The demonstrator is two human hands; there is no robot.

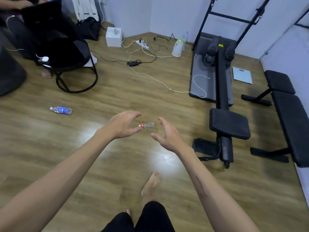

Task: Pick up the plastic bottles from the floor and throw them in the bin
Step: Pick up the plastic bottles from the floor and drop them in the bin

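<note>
left hand [122, 125] – outstretched, fingers spread | right hand [167, 133] – outstretched, fingers loosely curved

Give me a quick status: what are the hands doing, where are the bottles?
Left hand, right hand open, empty, either side of red-capped bottle in view. Blue-label bottle lying further left. Floor between clear; bin not seen.

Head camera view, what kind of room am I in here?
Probably a spare room at home used as a gym: a black weight bench and a bathroom scale stand by the wall, with an electric kettle and a power strip on the wooden floor.
</note>
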